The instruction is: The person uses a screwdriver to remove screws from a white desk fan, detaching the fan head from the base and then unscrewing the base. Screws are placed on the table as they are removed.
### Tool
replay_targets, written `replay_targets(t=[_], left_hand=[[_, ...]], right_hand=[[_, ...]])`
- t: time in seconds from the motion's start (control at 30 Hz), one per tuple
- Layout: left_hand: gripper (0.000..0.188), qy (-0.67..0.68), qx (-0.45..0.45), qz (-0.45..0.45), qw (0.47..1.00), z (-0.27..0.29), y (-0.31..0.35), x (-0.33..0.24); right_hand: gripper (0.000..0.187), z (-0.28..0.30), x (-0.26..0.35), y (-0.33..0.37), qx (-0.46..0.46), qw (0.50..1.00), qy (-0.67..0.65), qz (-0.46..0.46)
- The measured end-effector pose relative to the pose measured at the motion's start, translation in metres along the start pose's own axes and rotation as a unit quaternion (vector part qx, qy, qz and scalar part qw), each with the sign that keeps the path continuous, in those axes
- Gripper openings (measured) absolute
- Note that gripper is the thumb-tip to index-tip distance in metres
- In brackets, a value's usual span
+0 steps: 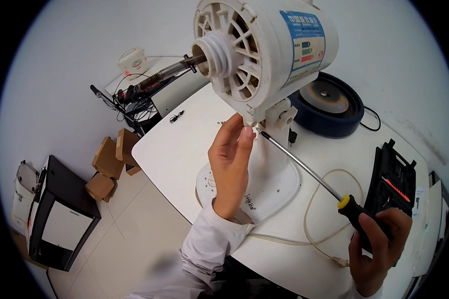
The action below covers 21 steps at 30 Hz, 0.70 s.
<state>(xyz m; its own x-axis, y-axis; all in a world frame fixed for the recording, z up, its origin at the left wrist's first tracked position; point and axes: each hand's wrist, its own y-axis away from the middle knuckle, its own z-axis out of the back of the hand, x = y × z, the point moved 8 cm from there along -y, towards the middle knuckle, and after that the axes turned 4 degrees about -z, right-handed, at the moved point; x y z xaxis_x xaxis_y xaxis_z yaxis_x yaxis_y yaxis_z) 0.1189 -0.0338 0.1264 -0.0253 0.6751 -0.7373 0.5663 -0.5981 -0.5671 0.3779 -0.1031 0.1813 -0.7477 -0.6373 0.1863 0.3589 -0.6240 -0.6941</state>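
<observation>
**Screwdriver meets the underside of a fan motor**

Table (184, 149) first: a white top with rounded corners fills the middle of the view, with tiled floor at seven o'clock. On it stands a stripped desk fan, its round white base (279, 187) near the centre and the white motor housing (264, 50) tilted up at twelve o'clock, with the bare shaft (172, 70) pointing toward ten. Behind the fan, at two o'clock, sits a dark blue round appliance (334, 107). A black tool case (394, 179) lies open at three o'clock, and a pale power cord (314, 219) loops across the table at five.

The work in hand looks like undoing or driving a screw under the housing, where it joins the neck. The right hand (379, 244), at four o'clock, is wrapped shut around the black and yellow handle of a long screwdriver (304, 169), whose tip reaches up to the bottom edge of the housing. The left hand (232, 164), at the centre, is raised with fingers loosely curled and half open; its fingertips (247, 132) touch the housing's lower edge just beside the tip, grasping nothing that I can make out. Whether a screw sits under them is too small to tell.

By my reading, the next move calls for the tip seated squarely and a steady turn, while the left hand braces the housing.
</observation>
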Motion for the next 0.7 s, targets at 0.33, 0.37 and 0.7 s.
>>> replay_targets(t=[0.33,0.37,0.7], left_hand=[[0.025,0.185,0.078,0.105,0.974,-0.004,0.012,0.01],[0.024,0.219,0.078,0.127,0.964,-0.002,0.015,0.016],[0.019,0.169,0.075,0.158,0.97,0.023,0.024,0.012]], right_hand=[[0.051,0.005,0.003,0.002,-0.013,0.999,-0.004,0.033],[0.051,0.005,0.003,0.002,-0.008,0.999,-0.004,0.032],[0.049,-0.004,0.009,-0.001,0.02,0.999,-0.031,0.033]])
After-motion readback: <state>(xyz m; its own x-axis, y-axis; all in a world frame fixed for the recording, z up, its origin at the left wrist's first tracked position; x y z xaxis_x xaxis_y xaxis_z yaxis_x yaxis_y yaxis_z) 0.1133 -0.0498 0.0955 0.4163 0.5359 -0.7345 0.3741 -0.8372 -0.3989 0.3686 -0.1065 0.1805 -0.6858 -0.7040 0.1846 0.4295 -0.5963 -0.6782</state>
